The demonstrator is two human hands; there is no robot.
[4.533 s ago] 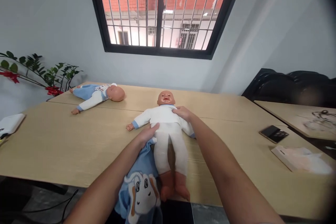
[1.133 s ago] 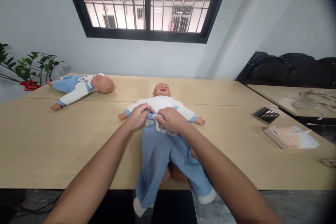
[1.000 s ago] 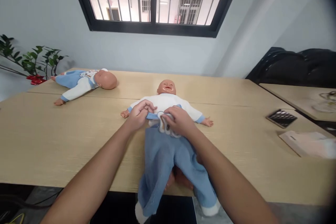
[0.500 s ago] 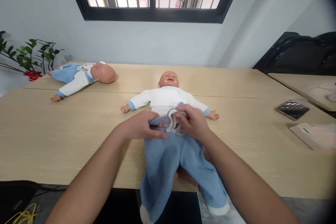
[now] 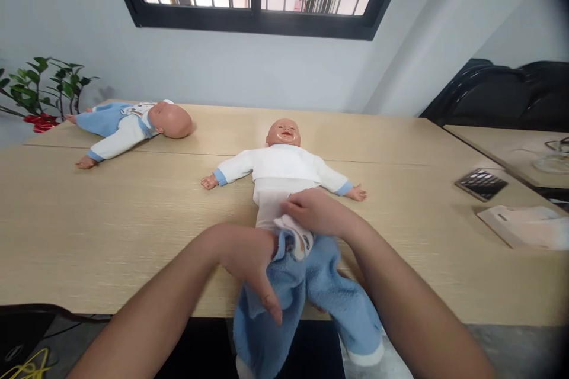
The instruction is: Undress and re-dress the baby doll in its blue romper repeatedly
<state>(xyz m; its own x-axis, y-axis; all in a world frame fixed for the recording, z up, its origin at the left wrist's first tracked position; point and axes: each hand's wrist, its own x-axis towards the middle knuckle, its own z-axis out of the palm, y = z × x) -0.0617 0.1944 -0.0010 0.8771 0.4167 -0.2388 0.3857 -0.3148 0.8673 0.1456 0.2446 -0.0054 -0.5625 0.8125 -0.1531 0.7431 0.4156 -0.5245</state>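
Note:
A baby doll (image 5: 283,132) lies on its back with arms spread, in a white long-sleeved top (image 5: 287,163) with blue cuffs. Blue fleece overalls (image 5: 280,293) with a white printed bib are around its legs. The bib is folded down, baring pale cloth (image 5: 269,204) at the belly. My left hand (image 5: 249,257) grips the overalls at the waist, fingers tucked inside and thumb pointing down outside. My right hand (image 5: 320,210) has its fingers curled at the bib's upper edge, against the doll's belly; the fingertips are partly hidden.
A second doll (image 5: 128,127), dressed alike, lies at the table's (image 5: 133,237) back left near a potted plant (image 5: 48,86). A phone (image 5: 480,183) and a white packet (image 5: 524,226) lie at the right. Black chairs (image 5: 498,92) stand behind. The overalls' feet hang over the front edge.
Both hands have moved down towards the legs, and the bib has come down with them, uncovering more pale cloth at the belly. My left thumb has swung downwards.

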